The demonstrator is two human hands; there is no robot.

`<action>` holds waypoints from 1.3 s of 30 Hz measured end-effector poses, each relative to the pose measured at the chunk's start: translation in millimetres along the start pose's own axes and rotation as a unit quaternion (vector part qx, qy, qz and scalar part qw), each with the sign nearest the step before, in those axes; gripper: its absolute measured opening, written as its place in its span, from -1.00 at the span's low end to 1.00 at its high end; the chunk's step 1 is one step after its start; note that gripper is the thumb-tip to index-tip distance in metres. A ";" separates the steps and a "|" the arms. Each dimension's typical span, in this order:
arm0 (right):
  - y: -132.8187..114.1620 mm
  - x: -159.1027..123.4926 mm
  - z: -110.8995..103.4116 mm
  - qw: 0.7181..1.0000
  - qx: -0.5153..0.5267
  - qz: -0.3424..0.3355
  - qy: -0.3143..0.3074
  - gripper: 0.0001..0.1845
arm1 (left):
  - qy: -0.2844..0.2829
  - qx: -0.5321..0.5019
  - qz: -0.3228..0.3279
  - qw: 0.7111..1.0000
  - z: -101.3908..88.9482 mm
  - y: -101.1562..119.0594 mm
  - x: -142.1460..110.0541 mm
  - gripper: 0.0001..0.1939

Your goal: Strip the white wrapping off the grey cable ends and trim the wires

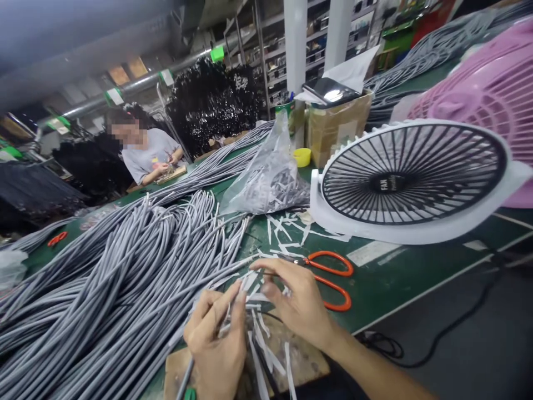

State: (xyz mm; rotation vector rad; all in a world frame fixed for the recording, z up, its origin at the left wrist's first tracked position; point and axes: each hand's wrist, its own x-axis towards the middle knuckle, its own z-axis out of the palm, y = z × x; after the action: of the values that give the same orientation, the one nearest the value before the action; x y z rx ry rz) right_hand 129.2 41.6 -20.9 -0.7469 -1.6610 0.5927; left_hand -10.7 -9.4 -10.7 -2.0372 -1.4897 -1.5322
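Note:
My left hand [219, 336] is closed around a grey cable, thumb and forefinger pinching near its pale end. Part of a grey cable [186, 378] shows below that palm. Close by on the right, my right hand [297, 300] has its fingers curled in at the same end. What lies between its thumb and forefinger is too small to make out. Under both hands is a worn wooden board [306, 350] with white strips [272, 355] on it. Scissors with orange handles [331, 255] lie just beyond my right hand.
A large heap of grey cables [125, 261] covers the left of the green table [383, 283]. Behind the hands stand a clear plastic bag [270, 183] of scraps, a carton [337, 125], a white fan [416, 233] and a pink fan [491, 83]. Another person [152, 153] sits across, hands on small work.

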 end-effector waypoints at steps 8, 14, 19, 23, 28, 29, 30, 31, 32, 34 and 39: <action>0.9 -0.3 -6.4 0.982 -0.128 -0.120 0.064 -0.77 | 0.004 0.022 -0.018 1.000 0.2 -1.2 -3.5 -0.78; -0.7 0.4 -5.2 0.981 -0.133 -0.124 0.072 -0.84 | -0.005 0.005 -0.013 1.000 -0.7 1.4 -3.3 -0.77; -0.5 0.1 -4.8 0.981 -0.124 -0.131 0.073 -0.86 | 0.000 0.015 -0.008 1.000 -0.3 4.4 -0.6 -0.79; 0.2 -0.1 -5.3 0.978 -0.142 -0.128 0.078 -0.85 | -0.001 0.027 -0.012 1.000 -0.7 3.6 -1.8 -0.77; 1.1 -0.9 -4.1 0.978 -0.141 -0.134 0.077 -0.86 | -0.009 0.031 -0.009 0.999 -1.2 -1.1 -5.9 -0.77; 1.2 -1.1 -4.0 0.978 -0.142 -0.133 0.077 -0.86 | -0.009 0.032 -0.008 0.999 -1.3 -1.5 -6.2 -0.77; 1.2 -1.1 -4.0 0.978 -0.144 -0.130 0.077 -0.86 | -0.007 0.033 -0.008 0.999 -1.3 -1.7 -6.2 -0.77; 1.1 -1.2 -4.2 0.977 -0.148 -0.130 0.078 -0.86 | -0.006 0.033 -0.008 0.999 -1.2 -1.6 -6.1 -0.76; 0.9 -1.2 -4.4 0.977 -0.152 -0.130 0.079 -0.85 | -0.004 0.032 -0.007 0.999 -1.2 -1.4 -5.8 -0.75; 0.3 -1.1 -4.9 0.976 -0.156 -0.131 0.080 -0.84 | -0.001 0.032 -0.003 0.999 -1.0 -1.0 -5.2 -0.73; 0.2 -1.7 -4.6 0.977 -0.149 -0.133 0.080 -0.87 | -0.004 0.036 0.007 0.999 -1.0 -1.7 -5.7 -0.75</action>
State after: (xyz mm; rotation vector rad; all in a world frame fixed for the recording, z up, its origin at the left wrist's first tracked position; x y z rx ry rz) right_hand 134.0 40.5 -21.1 -0.7463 -1.6810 0.0914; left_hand -12.5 -12.6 -15.5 -2.0122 -1.5069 -1.4441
